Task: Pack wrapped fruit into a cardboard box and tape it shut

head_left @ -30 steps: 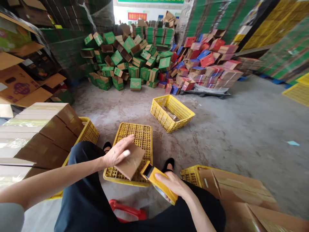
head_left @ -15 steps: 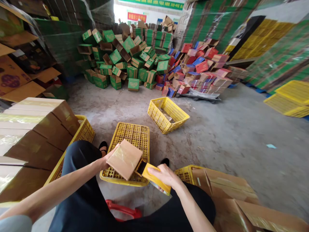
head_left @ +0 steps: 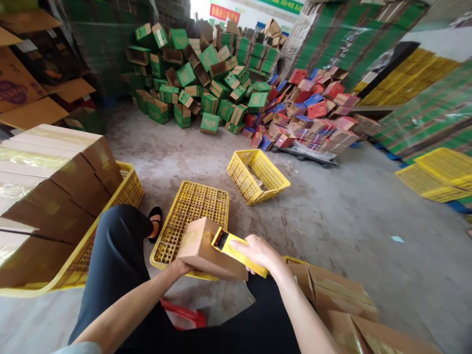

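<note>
A small brown cardboard box (head_left: 217, 253) is tilted over an upturned yellow plastic crate (head_left: 201, 201). My left hand (head_left: 180, 267) grips the box at its lower left; most of the fingers are hidden beneath it. In my right hand (head_left: 258, 250) is a yellow tape dispenser (head_left: 236, 248), the fingers wrapped around its body. The dispenser's dark head lies over the box's upper side; whether it touches the cardboard I cannot tell. Clear tape shows on the box's left end.
Taped boxes (head_left: 55, 182) fill a yellow crate (head_left: 131, 184) on the left. More boxes (head_left: 339, 295) stand at lower right. Ahead is another yellow crate (head_left: 258, 177) with scraps inside. Piles of green boxes (head_left: 186, 73) and red-and-blue boxes (head_left: 308, 105) lie behind. A red plastic piece (head_left: 184, 314) sits between my legs.
The cardboard box has been turned so that a long side now shows. My left hand has shifted lower and right, and the tape dispenser has moved up and right over the box.
</note>
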Available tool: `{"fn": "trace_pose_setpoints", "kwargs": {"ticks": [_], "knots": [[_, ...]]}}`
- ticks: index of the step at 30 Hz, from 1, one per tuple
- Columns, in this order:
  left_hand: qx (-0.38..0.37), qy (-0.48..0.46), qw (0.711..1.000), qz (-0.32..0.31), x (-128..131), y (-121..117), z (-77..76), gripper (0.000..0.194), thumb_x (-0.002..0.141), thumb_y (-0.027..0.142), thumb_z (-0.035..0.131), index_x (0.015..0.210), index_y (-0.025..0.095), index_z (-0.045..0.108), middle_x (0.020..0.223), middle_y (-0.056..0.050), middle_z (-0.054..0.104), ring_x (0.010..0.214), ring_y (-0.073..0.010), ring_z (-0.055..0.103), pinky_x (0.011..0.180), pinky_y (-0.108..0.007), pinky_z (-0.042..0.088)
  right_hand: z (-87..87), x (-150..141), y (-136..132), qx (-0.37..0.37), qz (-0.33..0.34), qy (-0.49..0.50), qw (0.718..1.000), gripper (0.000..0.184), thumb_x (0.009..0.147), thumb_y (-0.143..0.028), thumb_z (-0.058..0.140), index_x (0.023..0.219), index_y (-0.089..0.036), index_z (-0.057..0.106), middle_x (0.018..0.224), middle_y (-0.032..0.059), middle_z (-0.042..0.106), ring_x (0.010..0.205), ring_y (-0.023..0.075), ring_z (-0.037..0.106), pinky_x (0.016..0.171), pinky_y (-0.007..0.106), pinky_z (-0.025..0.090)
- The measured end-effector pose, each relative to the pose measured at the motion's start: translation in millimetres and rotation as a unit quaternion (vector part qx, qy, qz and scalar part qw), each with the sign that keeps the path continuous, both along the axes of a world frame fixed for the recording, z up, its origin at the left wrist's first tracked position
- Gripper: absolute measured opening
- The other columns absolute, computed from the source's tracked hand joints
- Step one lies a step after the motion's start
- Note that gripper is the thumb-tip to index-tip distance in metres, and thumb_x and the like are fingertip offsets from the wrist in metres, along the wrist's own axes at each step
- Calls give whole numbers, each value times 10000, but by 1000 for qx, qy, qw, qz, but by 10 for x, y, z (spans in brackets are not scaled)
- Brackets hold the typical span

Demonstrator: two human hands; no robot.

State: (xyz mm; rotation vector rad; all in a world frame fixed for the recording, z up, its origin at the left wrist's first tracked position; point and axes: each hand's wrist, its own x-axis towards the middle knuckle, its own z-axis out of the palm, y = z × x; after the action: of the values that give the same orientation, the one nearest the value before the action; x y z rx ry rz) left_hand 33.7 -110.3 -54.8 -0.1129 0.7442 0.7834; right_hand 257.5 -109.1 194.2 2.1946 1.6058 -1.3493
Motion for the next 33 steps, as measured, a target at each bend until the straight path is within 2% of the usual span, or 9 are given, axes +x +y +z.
{"fn": "trace_pose_setpoints", "kwargs": {"ticks": [5, 11, 13, 16, 18, 19, 22, 28, 33], "knots": [[-16, 154, 982, 105, -390, 366, -42, 759, 1062, 570, 9, 1423, 118, 500, 1435, -230, 595, 1320, -277, 618, 1090, -437, 511, -476, -73, 51, -47, -28, 38, 998, 518, 893, -629, 581, 637, -179, 604, 492, 75, 654, 441, 204, 657, 430, 257, 523], [125, 264, 949, 119, -622, 661, 303, 550, 1023, 556, 483, 1269, 99, 665, 1434, -195, 620, 1406, -306, 531, 1192, -419, 393, -767, -145, 107, -47, -7, 35, 998, 595, 919, -675, 490, 636, -173, 637, 571, 128, 681, 486, 232, 665, 541, 371, 593], [299, 365, 881, 32, -523, 586, 461, 586, 1004, 588, 494, 1307, 119, 675, 1450, -154, 617, 1442, -325, 482, 1230, -458, 337, -787, -145, 116, -43, -20, 41, 998, 573, 901, -682, 524, 633, -187, 632, 559, 122, 668, 488, 243, 661, 557, 395, 597], [524, 410, 734, -135, -339, 414, 584, 640, 995, 650, 450, 1415, 202, 632, 1541, -73, 539, 1517, -296, 371, 1294, -452, 205, -781, -142, 114, -51, -39, 57, 996, 540, 886, -676, 565, 650, -196, 631, 537, 115, 649, 484, 242, 646, 565, 393, 594], [592, 417, 660, -201, -238, 352, 547, 653, 993, 663, 431, 1477, 249, 574, 1617, -26, 439, 1569, -274, 257, 1314, -442, 94, -765, -140, 100, -55, -42, 64, 996, 539, 903, -661, 550, 655, -190, 631, 543, 124, 649, 487, 240, 639, 566, 389, 588], [588, 437, 649, -206, -200, 352, 498, 679, 997, 670, 402, 1512, 247, 531, 1654, -23, 374, 1586, -269, 201, 1314, -443, 64, -758, -138, 91, -55, -41, 66, 995, 546, 910, -658, 540, 655, -184, 633, 552, 129, 651, 491, 242, 639, 562, 389, 583], [499, 499, 687, -175, -135, 452, 313, 778, 1000, 697, 317, 1594, 201, 395, 1703, -59, 253, 1602, -263, 111, 1311, -438, 71, -753, -123, 71, -32, -26, 64, 997, 570, 916, -668, 520, 664, -174, 649, 579, 130, 656, 525, 261, 657, 552, 388, 565], [505, 431, 720, -201, -61, 630, 192, 862, 945, 723, 431, 1608, 179, 349, 1683, -98, 297, 1574, -272, 239, 1300, -395, 150, -805, 47, 150, 77, -18, 4, 997, 478, 848, -656, 654, 676, -210, 633, 785, 132, 723, 946, 331, 696, 867, 397, 534], [404, 426, 785, -200, -37, 583, 175, 856, 886, 751, 527, 1528, 186, 490, 1633, -118, 392, 1548, -332, 298, 1290, -420, 175, -1029, 448, -2, 102, -183, 112, 971, 615, 891, -755, 483, 1096, -224, 720, 1272, 95, 721, 1256, 305, 613, 1080, 406, 460]]}}
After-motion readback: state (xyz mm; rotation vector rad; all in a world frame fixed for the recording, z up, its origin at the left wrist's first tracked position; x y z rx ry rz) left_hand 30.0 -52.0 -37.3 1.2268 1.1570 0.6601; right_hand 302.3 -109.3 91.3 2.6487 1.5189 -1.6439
